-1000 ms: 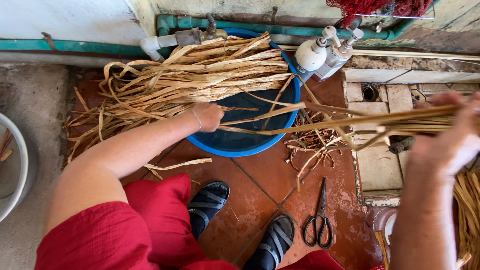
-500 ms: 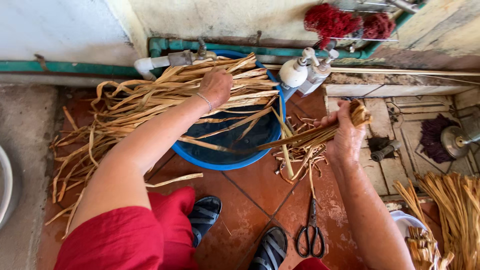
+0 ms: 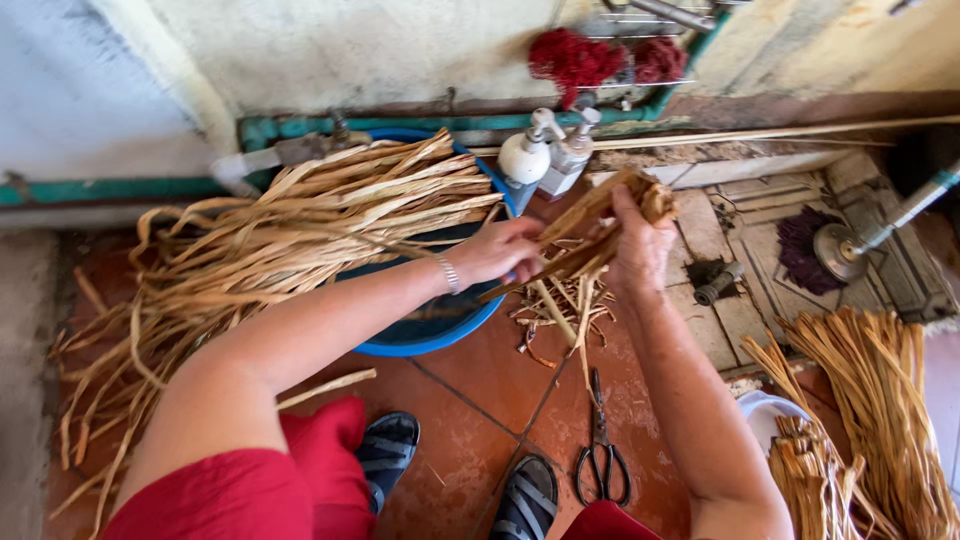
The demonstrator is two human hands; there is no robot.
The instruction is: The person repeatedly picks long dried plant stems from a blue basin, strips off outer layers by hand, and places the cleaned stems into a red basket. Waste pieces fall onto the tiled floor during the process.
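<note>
My right hand (image 3: 640, 245) and left hand (image 3: 500, 252) have fingers closed around a flat, tan, dry straw bundle (image 3: 600, 225), its end poking past them.

The straw strips (image 3: 330, 215) are pale tan over a blue basin (image 3: 440, 335). Tiles (image 3: 480, 400) are reddish-brown, scissors (image 3: 600, 455) black, trousers (image 3: 250, 490) red, sandals (image 3: 385, 455) dark grey-striped.

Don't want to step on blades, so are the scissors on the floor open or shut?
Shut: the scissors lie flat on the tiled floor, blades together in one line.
</note>
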